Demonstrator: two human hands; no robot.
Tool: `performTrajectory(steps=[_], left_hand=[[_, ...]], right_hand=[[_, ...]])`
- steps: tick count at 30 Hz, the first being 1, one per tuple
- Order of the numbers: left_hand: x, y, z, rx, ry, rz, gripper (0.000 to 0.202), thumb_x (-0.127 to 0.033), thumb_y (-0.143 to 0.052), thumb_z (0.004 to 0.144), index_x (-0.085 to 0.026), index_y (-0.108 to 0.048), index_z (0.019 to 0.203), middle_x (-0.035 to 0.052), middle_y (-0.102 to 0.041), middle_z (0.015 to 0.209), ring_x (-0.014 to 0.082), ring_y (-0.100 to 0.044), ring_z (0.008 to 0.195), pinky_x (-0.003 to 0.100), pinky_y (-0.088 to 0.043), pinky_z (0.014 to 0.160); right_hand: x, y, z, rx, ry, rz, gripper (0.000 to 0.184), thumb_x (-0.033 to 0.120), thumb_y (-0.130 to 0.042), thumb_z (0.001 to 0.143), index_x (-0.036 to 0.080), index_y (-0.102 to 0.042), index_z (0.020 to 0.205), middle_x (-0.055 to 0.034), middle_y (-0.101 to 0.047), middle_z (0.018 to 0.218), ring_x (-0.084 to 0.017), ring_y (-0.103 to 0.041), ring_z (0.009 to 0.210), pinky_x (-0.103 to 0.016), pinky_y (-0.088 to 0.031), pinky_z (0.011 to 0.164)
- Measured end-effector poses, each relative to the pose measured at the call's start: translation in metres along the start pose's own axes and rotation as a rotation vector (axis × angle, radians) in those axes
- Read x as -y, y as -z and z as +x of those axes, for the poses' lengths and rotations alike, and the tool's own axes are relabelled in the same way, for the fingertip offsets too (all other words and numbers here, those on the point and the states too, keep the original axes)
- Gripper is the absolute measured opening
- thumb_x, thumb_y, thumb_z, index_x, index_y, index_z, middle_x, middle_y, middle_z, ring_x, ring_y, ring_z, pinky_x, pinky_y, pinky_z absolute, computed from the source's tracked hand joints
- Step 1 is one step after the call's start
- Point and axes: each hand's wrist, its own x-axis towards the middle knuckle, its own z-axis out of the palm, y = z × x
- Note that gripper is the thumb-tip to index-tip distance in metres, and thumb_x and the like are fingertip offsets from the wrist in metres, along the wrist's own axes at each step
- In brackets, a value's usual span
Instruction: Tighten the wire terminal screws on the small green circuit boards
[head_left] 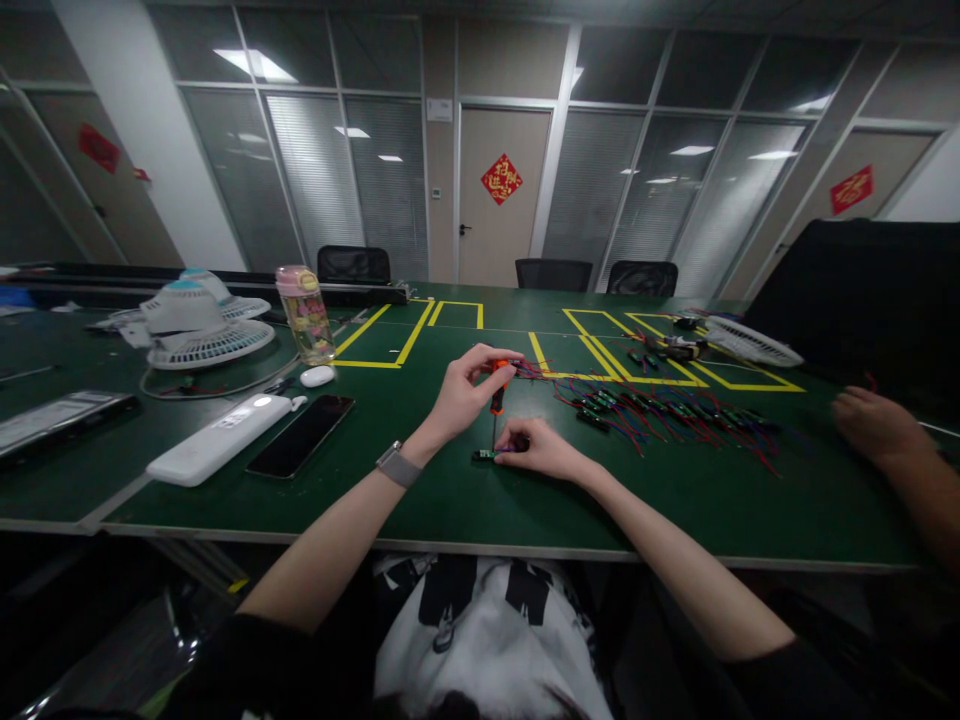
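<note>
Closed around the orange-and-black handle of a screwdriver (496,402), my left hand (471,386) holds the tool upright from above, its fingers curled narrowly about the top. Through the head camera I follow the thin shaft straight down to a small green circuit board (484,455), which lies on the green table (450,520) directly below that grip. Whether the tip actually touches the board is too small for me to tell.

My right hand (544,452) is low, just to the right of the screwdriver's shaft, thumb and fingers narrowed in a pinch at the board's right end. A little purple wire shows there, along with a dark part I cannot make out.

To the right of the screwdriver and slightly beyond it, I see a long cluster of wired circuit boards (596,400), their red and blue leads tangled together. Well off to the screwdriver's right, another person's hand (877,425) is raised over the table beside a short red wire.

Left of the screwdriver I have a black smartphone (300,437), then a long white device (221,440). A small white case (317,376) sits beyond the phone, near a pink-lidded bottle (306,318). Farthest left of the screwdriver among these are white fans (191,325).
</note>
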Motion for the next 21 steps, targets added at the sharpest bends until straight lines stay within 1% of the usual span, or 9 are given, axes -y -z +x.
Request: performTrajectory(steps=[2,5,7,10,15,17,21], left_hand=[[0.0002,0.0002,-0.0003,0.008,-0.014,0.017,0.025,-0.030,-0.061,0.086,-0.019,-0.071,0.106,0.0068,-0.067,0.102,0.0149,-0.061,0.090,0.025,-0.048,0.078],[-0.0009,0.0012,0.0002,0.054,0.006,-0.019,0.031,-0.029,-0.053,0.091,-0.020,-0.067,0.117,0.0069,-0.069,0.109,0.0177,-0.062,0.102,0.030,-0.047,0.091],[-0.0020,0.0014,0.0005,0.065,0.034,-0.053,0.033,-0.029,-0.052,0.091,-0.019,-0.065,0.120,0.0072,-0.072,0.107,0.0190,-0.063,0.105,0.032,-0.046,0.095],[-0.0028,0.0008,0.0003,0.041,0.052,-0.061,0.033,-0.030,-0.057,0.088,-0.017,-0.067,0.117,0.0078,-0.073,0.102,0.0187,-0.066,0.098,0.031,-0.050,0.090],[0.0005,0.0007,0.0003,-0.009,0.055,-0.055,0.031,-0.030,-0.060,0.086,-0.016,-0.068,0.112,0.0082,-0.073,0.100,0.0163,-0.067,0.089,0.027,-0.052,0.082],[0.0027,0.0012,0.0009,-0.017,0.059,-0.051,0.033,-0.031,-0.060,0.086,-0.016,-0.068,0.114,0.0080,-0.073,0.100,0.0163,-0.067,0.089,0.028,-0.052,0.082],[0.0055,0.0017,0.0018,-0.020,0.064,-0.058,0.036,-0.032,-0.060,0.086,-0.016,-0.066,0.118,0.0078,-0.074,0.099,0.0172,-0.067,0.092,0.031,-0.051,0.087]], right_hand=[[-0.0002,-0.0001,0.0002,0.003,0.001,0.000,0.015,0.027,-0.073,0.073,0.013,-0.068,0.078,-0.0007,-0.062,0.069,-0.011,-0.050,0.060,-0.022,-0.039,0.056],[0.0007,-0.0003,0.0004,-0.001,-0.003,0.006,0.015,0.026,-0.073,0.073,0.013,-0.067,0.078,0.0000,-0.061,0.068,-0.011,-0.051,0.060,-0.022,-0.039,0.056],[0.0017,0.0000,0.0003,-0.001,-0.009,0.002,0.014,0.025,-0.073,0.073,0.013,-0.067,0.078,0.0000,-0.061,0.068,-0.011,-0.050,0.061,-0.022,-0.039,0.056],[0.0034,0.0009,-0.0001,0.007,-0.014,-0.003,0.014,0.025,-0.074,0.073,0.013,-0.067,0.079,-0.0002,-0.062,0.069,-0.011,-0.050,0.061,-0.022,-0.039,0.056],[0.0043,0.0015,-0.0009,0.008,-0.009,0.017,0.014,0.025,-0.074,0.073,0.013,-0.067,0.078,0.0002,-0.061,0.068,-0.011,-0.051,0.061,-0.022,-0.039,0.057],[0.0039,0.0013,-0.0011,0.010,-0.013,0.021,0.014,0.025,-0.073,0.073,0.013,-0.067,0.078,0.0003,-0.061,0.067,-0.011,-0.051,0.061,-0.023,-0.039,0.056],[0.0032,0.0012,-0.0011,0.016,-0.010,0.030,0.015,0.026,-0.073,0.074,0.013,-0.067,0.078,0.0007,-0.060,0.067,-0.011,-0.051,0.060,-0.022,-0.039,0.056]])
